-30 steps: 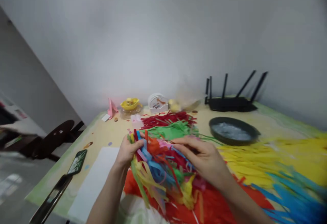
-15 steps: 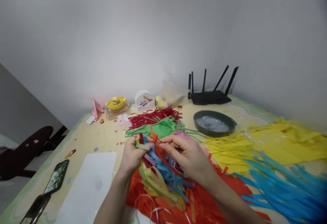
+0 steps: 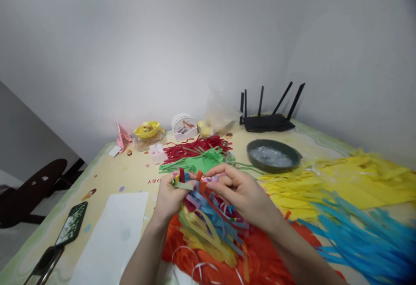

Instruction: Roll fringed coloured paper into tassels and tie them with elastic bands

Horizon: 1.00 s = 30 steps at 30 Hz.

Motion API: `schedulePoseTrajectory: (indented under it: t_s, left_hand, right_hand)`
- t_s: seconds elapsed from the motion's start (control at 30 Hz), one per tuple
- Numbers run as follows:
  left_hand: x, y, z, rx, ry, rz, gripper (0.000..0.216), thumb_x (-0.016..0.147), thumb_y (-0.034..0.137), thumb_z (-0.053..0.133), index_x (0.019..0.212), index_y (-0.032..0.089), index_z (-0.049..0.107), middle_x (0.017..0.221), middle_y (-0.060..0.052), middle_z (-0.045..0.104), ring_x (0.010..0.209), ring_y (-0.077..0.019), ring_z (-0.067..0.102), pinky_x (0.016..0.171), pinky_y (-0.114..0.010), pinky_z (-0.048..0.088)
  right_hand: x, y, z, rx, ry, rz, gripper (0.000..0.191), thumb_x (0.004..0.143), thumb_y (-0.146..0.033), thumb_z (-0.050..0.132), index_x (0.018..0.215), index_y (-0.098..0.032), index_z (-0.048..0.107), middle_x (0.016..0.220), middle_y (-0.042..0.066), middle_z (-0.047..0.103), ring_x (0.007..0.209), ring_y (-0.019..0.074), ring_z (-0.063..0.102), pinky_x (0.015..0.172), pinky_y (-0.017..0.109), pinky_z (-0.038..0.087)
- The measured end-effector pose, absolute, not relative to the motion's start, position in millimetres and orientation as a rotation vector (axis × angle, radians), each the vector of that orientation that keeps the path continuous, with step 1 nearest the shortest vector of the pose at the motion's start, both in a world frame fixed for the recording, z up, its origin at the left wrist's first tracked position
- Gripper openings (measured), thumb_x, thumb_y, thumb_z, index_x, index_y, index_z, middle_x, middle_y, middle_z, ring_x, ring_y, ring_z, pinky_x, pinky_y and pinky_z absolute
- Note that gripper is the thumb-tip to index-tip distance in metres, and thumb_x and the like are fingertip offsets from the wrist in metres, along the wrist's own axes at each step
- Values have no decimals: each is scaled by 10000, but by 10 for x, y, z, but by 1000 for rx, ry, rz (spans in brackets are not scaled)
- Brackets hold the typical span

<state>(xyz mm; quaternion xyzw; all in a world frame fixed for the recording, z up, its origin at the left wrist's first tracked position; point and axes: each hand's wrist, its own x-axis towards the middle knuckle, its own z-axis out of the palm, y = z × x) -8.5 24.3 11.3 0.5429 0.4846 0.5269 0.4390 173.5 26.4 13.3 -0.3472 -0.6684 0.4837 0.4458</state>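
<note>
Head view: my left hand [image 3: 170, 197] grips the coloured strips [image 3: 214, 211], my right hand [image 3: 247, 193] works beside them, pinch indeterminable; this apparent arranging step next calls for steady left-hand hold.

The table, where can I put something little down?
Bare tablecloth lies between the white sheet and pink stand, and behind the yellow strips, right of the dark dish. It's crowded with colourful strips around the left hand and right hand.

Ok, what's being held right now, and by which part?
The left grip holds a bundle of multicoloured strips by its upper end. The right grip is at the bundle; whether it pinches a strip can't be told.
</note>
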Motion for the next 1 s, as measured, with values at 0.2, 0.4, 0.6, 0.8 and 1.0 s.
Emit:
schedulePoseTrajectory:
  t_s: [0.2, 0.4, 0.6, 0.8, 1.0]
  left_hand:
    - [-69, 247, 137, 1336, 1223, 1295, 202, 595, 260, 788, 706, 108, 716, 633, -29, 647, 543, -112, 554, 533, -209, 433]
    - [-74, 255, 165, 1261, 1223, 1324, 232, 560, 268, 803, 691, 108, 700, 549, 8, 594, 474, -85, 502, 488, -195, 407]
    - [-48, 223, 162, 1452, 1191, 1236, 201, 628, 292, 785, 696, 116, 716, 651, -38, 652, 572, -125, 561, 557, -224, 447]
    - [24, 187, 102, 1598, 1148, 1156, 177, 696, 306, 750, 678, 132, 721, 654, -33, 636, 595, -134, 554, 589, -238, 448]
    - [49, 192, 74, 1623, 1213, 1115, 175, 710, 286, 718, 629, 131, 706, 587, -25, 598, 554, -128, 531, 559, -234, 436]
  right_hand:
    - [1729, 261, 136, -851, -1660, 1191, 190, 886, -365, 542, 870, -195, 459, 493, -111, 340, 442, 68, 260, 426, 199, 186]
    - [1723, 261, 120, -844, -1651, 1214, 196, 882, -367, 551, 856, -208, 440, 486, -116, 342, 436, 68, 254, 417, 192, 181]
    - [1708, 261, 117, -847, -1641, 1175, 207, 874, -386, 562, 879, -208, 457, 479, -120, 345, 427, 73, 269, 422, 197, 190]
    - [1731, 308, 125, -922, -1784, 989, 183, 866, -349, 582, 826, -176, 626, 579, -29, 542, 547, 121, 489, 521, 232, 362]
    - [1806, 265, 114, -753, -1268, 773, 122, 915, -326, 531, 861, -219, 554, 705, -11, 611, 515, 104, 475, 502, 226, 385]
